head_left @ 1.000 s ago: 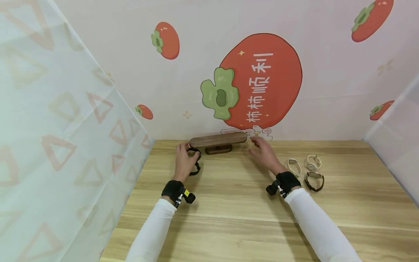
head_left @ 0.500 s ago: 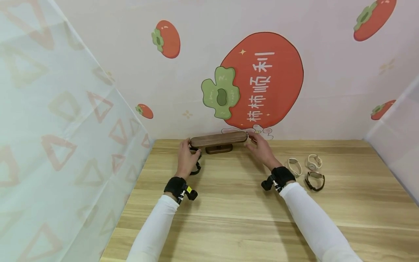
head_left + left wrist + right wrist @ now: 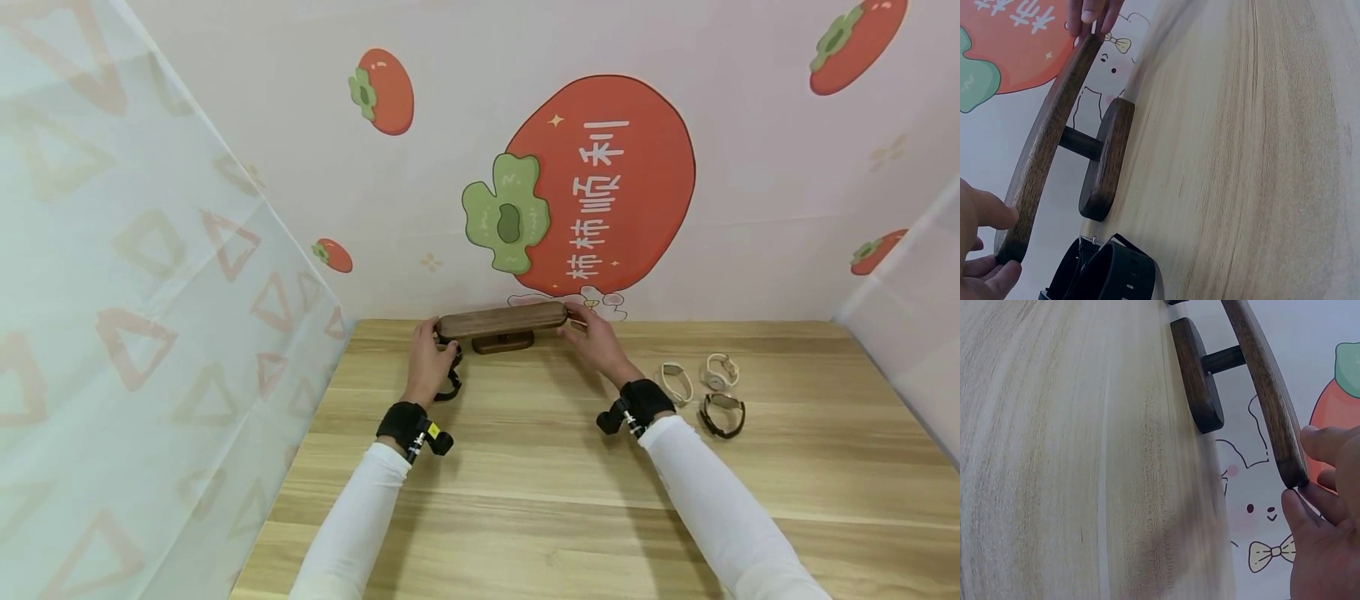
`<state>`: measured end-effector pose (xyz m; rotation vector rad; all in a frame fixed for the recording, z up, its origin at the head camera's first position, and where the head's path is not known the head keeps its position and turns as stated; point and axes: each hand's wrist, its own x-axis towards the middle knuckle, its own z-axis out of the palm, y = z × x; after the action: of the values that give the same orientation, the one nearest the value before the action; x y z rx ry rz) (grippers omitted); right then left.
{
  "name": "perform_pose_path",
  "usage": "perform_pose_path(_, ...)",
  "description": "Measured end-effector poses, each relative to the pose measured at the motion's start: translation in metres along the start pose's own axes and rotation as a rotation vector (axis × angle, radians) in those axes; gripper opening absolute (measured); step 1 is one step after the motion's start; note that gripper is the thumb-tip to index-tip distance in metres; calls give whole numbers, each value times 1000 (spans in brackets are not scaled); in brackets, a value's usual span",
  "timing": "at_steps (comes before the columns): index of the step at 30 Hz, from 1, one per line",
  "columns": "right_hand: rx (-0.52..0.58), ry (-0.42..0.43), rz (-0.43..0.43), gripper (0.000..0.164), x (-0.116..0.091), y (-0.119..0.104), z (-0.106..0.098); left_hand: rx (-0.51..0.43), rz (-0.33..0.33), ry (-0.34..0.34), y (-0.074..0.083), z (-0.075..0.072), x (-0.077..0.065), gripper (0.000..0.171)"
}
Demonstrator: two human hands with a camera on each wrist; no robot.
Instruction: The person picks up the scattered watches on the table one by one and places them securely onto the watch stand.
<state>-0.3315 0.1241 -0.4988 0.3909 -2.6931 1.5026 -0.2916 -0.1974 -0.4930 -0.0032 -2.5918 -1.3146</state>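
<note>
The wooden stand (image 3: 501, 320) is at the back of the worktop (image 3: 517, 467), close to the patterned wall (image 3: 420, 192), its base (image 3: 1109, 165) down and its long bar (image 3: 1047, 150) raised on a short post (image 3: 1082, 144). The left hand (image 3: 429, 367) has its grip pinched on the bar's left end; the right hand (image 3: 600, 346) likewise has finger and thumb clamped about the right end. The wood looks stiff and fairly light, with a smooth finish that might slide a little under dry fingertips, and it does not look fragile. The rounded ends suit a two-handed hold, keeping the bar level; the likely weak spot is the slim post, so twisting one end alone could strain it or tip the small base. Just beside the left hand is a black strap (image 3: 1129, 275), partly hidden in the head view, which could snag on the base. Three watches (image 3: 717, 382) lie well apart, beyond the right hand.
</note>
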Motion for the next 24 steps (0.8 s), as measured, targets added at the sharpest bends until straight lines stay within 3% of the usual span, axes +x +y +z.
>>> perform_pose_path(4, 13, 17, -4, 58, -1, 0, -1, -20, -8, -2, -1, -1, 0, 58)
perform_pose_path(13, 22, 39, -26, 56, -1, 5, -1, 53, 33, 10, -3, 1, -2, 54)
perform_pose_path(24, -23, 26, -32, 63, -2, 7, -1, 20, 19, -10, -4, 2, -2, 57)
